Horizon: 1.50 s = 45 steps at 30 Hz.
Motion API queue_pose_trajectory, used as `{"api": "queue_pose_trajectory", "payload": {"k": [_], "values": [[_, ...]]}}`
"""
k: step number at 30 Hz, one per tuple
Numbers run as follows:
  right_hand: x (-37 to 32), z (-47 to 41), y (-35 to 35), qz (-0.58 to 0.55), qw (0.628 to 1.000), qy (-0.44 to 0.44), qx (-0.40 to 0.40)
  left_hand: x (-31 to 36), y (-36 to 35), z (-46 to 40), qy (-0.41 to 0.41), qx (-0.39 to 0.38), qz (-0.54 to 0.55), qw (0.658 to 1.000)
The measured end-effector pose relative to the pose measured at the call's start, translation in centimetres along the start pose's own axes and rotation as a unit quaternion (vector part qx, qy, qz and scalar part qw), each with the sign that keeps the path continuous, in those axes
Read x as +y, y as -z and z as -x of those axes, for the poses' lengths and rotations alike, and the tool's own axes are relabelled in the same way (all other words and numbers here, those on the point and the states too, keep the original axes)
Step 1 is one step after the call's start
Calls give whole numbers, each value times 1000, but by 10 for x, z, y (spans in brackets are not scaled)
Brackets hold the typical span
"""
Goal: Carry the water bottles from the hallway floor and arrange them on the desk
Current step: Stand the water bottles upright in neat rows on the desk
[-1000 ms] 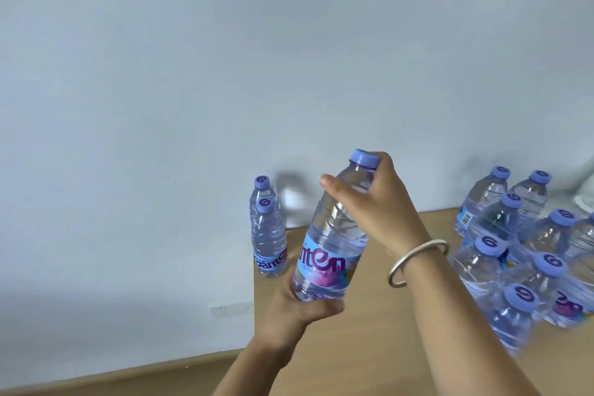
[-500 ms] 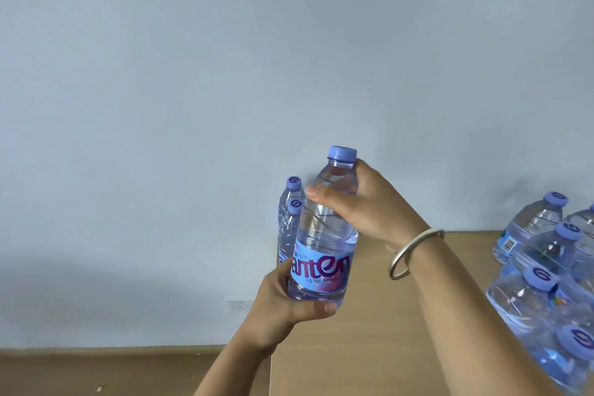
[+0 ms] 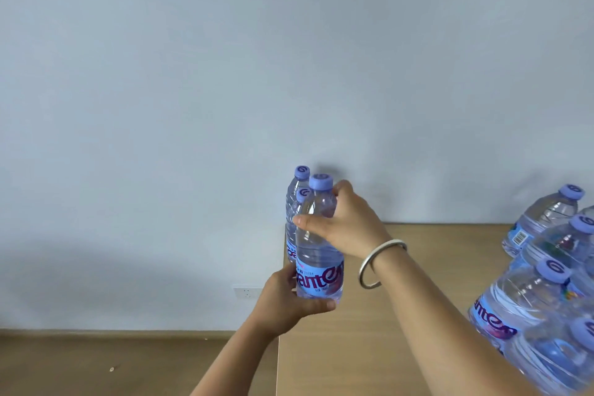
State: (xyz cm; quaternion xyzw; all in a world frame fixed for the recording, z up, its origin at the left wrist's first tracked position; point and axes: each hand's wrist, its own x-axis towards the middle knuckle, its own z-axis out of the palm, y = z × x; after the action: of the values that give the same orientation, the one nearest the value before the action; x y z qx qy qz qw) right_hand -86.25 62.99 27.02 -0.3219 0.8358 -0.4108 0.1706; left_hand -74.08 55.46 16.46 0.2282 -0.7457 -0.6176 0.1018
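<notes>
I hold a clear water bottle [image 3: 318,254] with a purple cap and a blue label upright over the far left corner of the wooden desk [image 3: 401,315]. My left hand [image 3: 289,299] grips its base from the left. My right hand [image 3: 344,222] grips its shoulder just under the cap. Right behind it, two more bottles [image 3: 294,203] stand at the desk's corner against the wall, mostly hidden by the held one. Whether the held bottle's base touches the desk I cannot tell.
A cluster of several bottles [image 3: 546,283] crowds the right side of the desk. A pale wall [image 3: 289,74] rises behind the desk, with a socket [image 3: 247,292] low down. Wooden floor [image 3: 112,363] lies left of the desk edge.
The held bottle has gone from tilted to upright and moved back toward the two corner bottles, now right in front of them. Both hands kept their grip. My view shifted left.
</notes>
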Motion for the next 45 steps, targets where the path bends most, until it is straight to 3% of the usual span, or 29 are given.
{"api": "queue_pose_trajectory", "payload": {"k": [4, 9, 14, 32, 40, 45], "values": [[35, -5, -32, -82, 996, -21, -24, -30, 1, -6, 71, 30, -22, 997], [60, -6, -55, -47, 998, -17, -43, -59, -12, -13, 126, 62, -91, 986], [65, -7, -58, -11, 999, 1, -35, -67, -19, -23, 129, 93, -109, 981], [73, -22, -64, 4, 999, 41, -3, -78, -13, -60, 156, 98, -163, 969], [71, -19, -63, 19, 999, 34, -21, -79, -24, -55, 142, 119, -165, 969], [73, -10, -45, 7, 997, 42, -64, -69, -42, -26, 197, 106, -184, 957]]}}
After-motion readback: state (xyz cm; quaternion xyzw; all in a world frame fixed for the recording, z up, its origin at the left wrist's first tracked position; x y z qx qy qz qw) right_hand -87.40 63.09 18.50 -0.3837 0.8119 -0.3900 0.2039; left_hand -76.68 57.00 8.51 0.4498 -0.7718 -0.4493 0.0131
